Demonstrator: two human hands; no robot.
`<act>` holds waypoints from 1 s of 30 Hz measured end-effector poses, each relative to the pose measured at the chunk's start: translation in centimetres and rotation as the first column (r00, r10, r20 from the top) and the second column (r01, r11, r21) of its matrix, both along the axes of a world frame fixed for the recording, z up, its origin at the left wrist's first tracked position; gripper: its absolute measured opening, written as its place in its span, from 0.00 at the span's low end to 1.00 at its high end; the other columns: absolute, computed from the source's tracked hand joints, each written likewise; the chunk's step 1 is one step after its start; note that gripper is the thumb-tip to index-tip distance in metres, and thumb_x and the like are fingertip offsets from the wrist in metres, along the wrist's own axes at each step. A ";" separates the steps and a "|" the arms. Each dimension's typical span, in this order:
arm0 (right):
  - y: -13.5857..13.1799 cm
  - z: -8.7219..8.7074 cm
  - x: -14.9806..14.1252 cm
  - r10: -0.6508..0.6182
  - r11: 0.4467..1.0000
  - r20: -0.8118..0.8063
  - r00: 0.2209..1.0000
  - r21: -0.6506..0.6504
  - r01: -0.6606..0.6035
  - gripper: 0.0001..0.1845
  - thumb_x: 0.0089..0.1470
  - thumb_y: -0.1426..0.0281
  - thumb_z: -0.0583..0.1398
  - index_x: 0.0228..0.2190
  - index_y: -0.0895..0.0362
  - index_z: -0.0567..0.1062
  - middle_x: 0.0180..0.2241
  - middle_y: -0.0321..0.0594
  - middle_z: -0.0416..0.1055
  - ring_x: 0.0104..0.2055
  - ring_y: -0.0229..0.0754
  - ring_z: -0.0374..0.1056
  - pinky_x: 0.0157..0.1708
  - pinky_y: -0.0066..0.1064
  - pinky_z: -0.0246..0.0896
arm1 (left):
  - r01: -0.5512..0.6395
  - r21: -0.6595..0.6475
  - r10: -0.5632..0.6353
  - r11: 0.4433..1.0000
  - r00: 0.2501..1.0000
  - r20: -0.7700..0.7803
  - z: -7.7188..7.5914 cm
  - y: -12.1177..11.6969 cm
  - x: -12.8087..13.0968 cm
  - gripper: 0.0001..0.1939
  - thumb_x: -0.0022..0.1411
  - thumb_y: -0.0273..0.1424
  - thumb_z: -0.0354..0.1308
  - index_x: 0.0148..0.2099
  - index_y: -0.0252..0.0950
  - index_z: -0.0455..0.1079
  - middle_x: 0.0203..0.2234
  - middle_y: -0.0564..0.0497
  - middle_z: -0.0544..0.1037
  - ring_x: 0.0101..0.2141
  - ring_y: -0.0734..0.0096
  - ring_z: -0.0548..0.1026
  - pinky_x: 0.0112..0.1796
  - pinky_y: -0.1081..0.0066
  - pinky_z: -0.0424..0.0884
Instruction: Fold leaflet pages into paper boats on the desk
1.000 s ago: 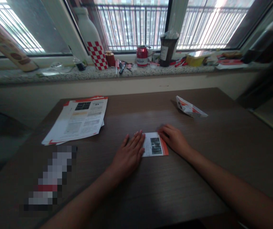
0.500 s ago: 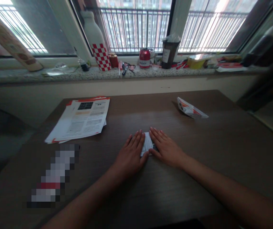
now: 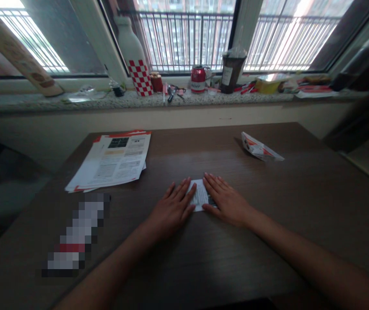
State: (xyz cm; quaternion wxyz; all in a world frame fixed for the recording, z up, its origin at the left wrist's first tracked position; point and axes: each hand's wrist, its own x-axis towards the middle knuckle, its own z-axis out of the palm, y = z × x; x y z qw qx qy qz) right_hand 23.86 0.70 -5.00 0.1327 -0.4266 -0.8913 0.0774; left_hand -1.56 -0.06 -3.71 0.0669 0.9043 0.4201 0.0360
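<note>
A small folded printed paper (image 3: 200, 196) lies flat in the middle of the dark wooden table (image 3: 300, 202). My left hand (image 3: 171, 211) rests palm down on its left edge, fingers stretched out. My right hand (image 3: 226, 200) lies flat over its right part, fingers extended and pressing it down. Only a narrow white strip of the paper shows between the two hands.
A stack of printed leaflets (image 3: 113, 161) lies at the table's left. A folded paper shape (image 3: 258, 148) sits at the back right. A blurred-out object (image 3: 74, 237) lies front left. The windowsill holds a checked bottle (image 3: 135, 56), a red can (image 3: 198, 79) and a dark cup (image 3: 231, 71).
My right hand slid left from the paper's right edge onto it, covering the orange side. The paper now shows narrower. My left hand stayed nearly in place.
</note>
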 end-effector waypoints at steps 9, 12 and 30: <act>-0.1 -0.2 1.5 -0.014 0.999 0.014 1.000 0.031 0.014 0.44 0.70 0.50 0.53 0.75 0.56 0.43 0.75 0.50 0.42 0.76 0.53 0.42 0.73 0.50 0.45 | -0.003 0.002 0.003 1.000 1.000 0.015 -0.2 0.1 -0.4 0.33 0.78 0.45 0.46 0.78 0.39 0.46 0.75 0.41 0.48 0.74 0.54 0.48 0.70 0.50 0.46; -0.1 -0.2 2.8 -0.035 0.998 0.027 0.999 0.047 0.034 0.45 0.71 0.51 0.53 0.75 0.54 0.38 0.75 0.48 0.42 0.76 0.54 0.43 0.73 0.51 0.46 | 0.001 -0.011 0.000 1.000 1.000 0.010 -0.3 0.2 -0.5 0.33 0.78 0.45 0.45 0.78 0.39 0.45 0.75 0.41 0.46 0.74 0.53 0.48 0.70 0.49 0.46; 2.7 1.4 4.6 -0.152 0.986 -0.106 0.983 0.057 0.158 0.26 0.67 0.58 0.61 0.62 0.54 0.72 0.63 0.52 0.68 0.63 0.59 0.67 0.60 0.54 0.67 | -0.034 0.035 0.031 0.999 0.996 0.081 1.2 0.1 0.7 0.28 0.76 0.46 0.50 0.69 0.34 0.64 0.70 0.40 0.62 0.67 0.47 0.62 0.67 0.47 0.58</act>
